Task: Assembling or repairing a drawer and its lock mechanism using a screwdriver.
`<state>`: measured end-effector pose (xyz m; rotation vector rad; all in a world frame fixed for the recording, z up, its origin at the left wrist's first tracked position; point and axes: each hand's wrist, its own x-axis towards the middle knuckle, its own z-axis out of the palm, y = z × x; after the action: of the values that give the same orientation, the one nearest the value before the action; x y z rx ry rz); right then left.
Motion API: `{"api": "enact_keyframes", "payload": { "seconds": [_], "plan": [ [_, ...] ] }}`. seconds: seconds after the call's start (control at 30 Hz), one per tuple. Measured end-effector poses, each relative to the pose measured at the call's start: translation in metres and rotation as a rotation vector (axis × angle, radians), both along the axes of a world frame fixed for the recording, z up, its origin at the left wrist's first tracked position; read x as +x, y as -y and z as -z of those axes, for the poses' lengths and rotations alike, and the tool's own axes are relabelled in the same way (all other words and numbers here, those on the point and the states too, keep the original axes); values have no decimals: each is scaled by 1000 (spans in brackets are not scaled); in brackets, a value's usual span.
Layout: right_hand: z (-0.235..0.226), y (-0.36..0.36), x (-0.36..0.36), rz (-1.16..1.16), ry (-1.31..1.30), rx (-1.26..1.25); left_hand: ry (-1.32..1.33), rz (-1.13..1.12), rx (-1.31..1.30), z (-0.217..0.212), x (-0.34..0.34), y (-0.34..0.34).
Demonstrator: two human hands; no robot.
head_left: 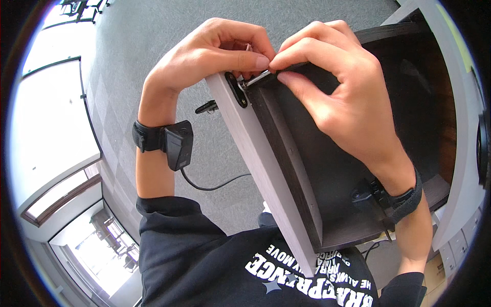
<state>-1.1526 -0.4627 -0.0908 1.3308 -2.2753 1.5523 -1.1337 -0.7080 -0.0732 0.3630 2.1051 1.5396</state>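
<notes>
1. Nearest the camera: one black sweatshirt with white print, sleeves pushed up on both forearms.
2. Two wrist straps: one black band with a boxy module on the left wrist, a thin black cable trailing from it; one black band on the right wrist.
3. One wooden box-like furniture piece, pale grey outer face, dark interior, held tilted between the forearms, its lower end near the chest.
4. One black oval metal fitting sits on the pale edge at the upper corner of the piece.
5. One slim metal tool, silvery shaft, lies across that corner with its tip right by the fitting.
6. Left hand: closed, thumb and fingers pinched at the corner, thumb tip touching the right hand's fingertips over the tool.
7. Right hand: closed, fingers pinching the tool's dark end, palm over the dark inner panel.
8. One small black object is beyond the pale edge; what it is cannot be told.
9. Farthest: grey carpet floor, one white panel at left.
</notes>
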Motion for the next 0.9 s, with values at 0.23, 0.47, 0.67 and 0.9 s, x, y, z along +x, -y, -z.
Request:
{"api": "enact_keyframes", "payload": {
  "seconds": [0.23,0.47,0.67,0.9],
  "plan": [
    [-3,10,22,115,-32,100,-18,-44,-10,-1,22,-1],
    [0,17,35,190,-33,214,-38,-72,-56,3,33,3],
    [6,23,47,215,-60,184,-89,-108,-44,7,44,7],
    [4,30,53,247,-33,334,-84,-88,-8,12,46,14]
  ]
}}
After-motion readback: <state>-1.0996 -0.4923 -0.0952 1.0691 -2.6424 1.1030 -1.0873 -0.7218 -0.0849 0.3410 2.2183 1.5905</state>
